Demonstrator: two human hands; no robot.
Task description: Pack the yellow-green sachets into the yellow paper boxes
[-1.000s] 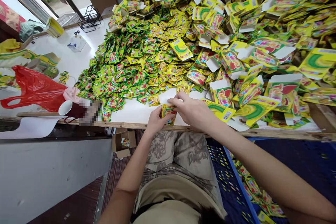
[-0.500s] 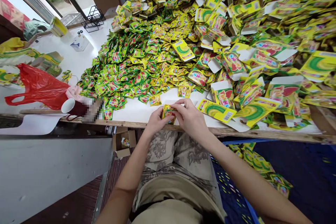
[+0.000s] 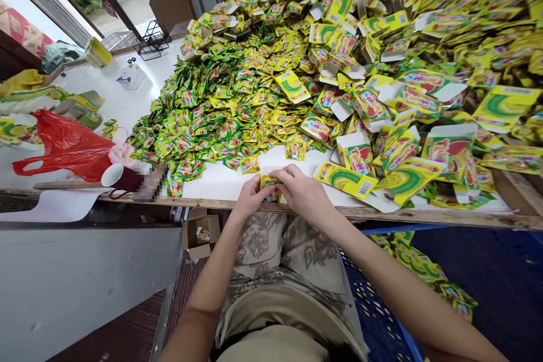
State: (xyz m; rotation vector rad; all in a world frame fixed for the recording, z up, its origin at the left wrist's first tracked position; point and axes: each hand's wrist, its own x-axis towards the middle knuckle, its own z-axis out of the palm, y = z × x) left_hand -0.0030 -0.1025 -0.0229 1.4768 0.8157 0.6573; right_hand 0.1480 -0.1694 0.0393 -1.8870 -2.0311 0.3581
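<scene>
Both hands meet at the table's front edge around a small yellow-and-green candy box (image 3: 271,195). My left hand (image 3: 248,198) grips its left side, thumb across the front. From the right, my right hand (image 3: 303,191) pinches the upper part of the box, and its fingers cover much of that side. Just beyond the hands, a yellow candy packet (image 3: 296,150) and another small packet (image 3: 250,164) lie on the white tabletop. Flattish yellow cartons (image 3: 345,178) with white flaps lie to the right of my right hand.
A big heap of green and yellow packets (image 3: 220,107) fills the table's middle, with cartons piled at right. On the left are a red plastic bag (image 3: 70,144), a dark mug (image 3: 127,178) and a wire rack (image 3: 153,39). Below stand a cardboard box (image 3: 199,251) and a blue crate (image 3: 373,317).
The view has shifted slightly. Both hands stay together on the small candy box, which sits a little differently between the fingers; the right fingers have moved slightly along its top.
</scene>
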